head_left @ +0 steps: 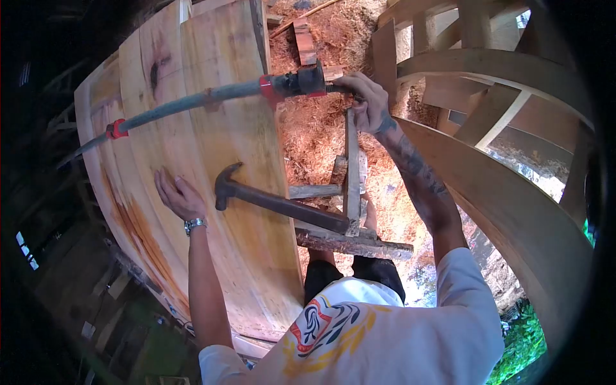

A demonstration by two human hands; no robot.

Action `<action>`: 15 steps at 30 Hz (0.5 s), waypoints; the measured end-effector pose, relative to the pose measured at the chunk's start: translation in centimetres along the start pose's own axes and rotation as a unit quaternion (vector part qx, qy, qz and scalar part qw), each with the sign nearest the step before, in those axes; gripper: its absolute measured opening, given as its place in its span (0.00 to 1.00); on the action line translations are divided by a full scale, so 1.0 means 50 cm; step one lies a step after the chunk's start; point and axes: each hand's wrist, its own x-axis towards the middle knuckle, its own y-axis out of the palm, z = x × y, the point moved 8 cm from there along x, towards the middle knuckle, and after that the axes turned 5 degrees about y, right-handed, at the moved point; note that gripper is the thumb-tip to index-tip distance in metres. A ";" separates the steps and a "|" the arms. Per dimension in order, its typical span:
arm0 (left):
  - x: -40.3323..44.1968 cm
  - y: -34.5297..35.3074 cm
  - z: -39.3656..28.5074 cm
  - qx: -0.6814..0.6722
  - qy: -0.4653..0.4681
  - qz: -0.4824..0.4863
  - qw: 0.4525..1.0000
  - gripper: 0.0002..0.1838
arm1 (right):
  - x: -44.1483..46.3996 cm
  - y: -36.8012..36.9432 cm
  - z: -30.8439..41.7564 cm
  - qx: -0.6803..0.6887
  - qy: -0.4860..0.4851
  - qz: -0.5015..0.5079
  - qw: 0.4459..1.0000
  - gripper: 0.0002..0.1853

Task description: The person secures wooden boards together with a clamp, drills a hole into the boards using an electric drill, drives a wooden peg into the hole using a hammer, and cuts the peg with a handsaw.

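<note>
1. Nearest, the person's printed pale shirt (410, 337) fills the lower middle, beside the near end of the wide, joined boards (247, 144) that stretch across the left and centre.
2. A little farther, rough timber pieces (359, 242) stand just right of the boards, above the shavings-covered ground.
3. The hammer (276, 204) rests with its head on the boards; its handle juts past their right edge.
4. Left of the hammer, the left hand (183, 199), with a wristwatch (194, 224) on its wrist, lies on the boards, fingers spread and released, gripping nothing.
5. Farther off, the long pipe clamp (179, 102) with red fittings spans the boards from left to right.
6. At the clamp's right end, the right hand (367, 102) has its fingers curled around the screw end, grasping it.
7. Along the right side curves a large wooden frame (507, 183).
8. Far beyond the clamp, reddish shavings (346, 32) cover the ground.
</note>
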 end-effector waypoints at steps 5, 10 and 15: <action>0.006 0.005 -0.006 0.005 0.001 -0.005 1.000 0.26 | 0.007 -0.004 0.019 0.048 0.025 -0.013 0.998 0.38; 0.005 -0.002 0.012 0.017 -0.001 -0.002 1.000 0.26 | 0.002 0.027 -0.005 0.127 0.038 -0.061 0.989 0.46; 0.009 -0.011 -0.001 0.038 -0.031 0.008 0.999 0.26 | -0.005 0.049 -0.007 0.191 0.122 -0.107 0.968 0.49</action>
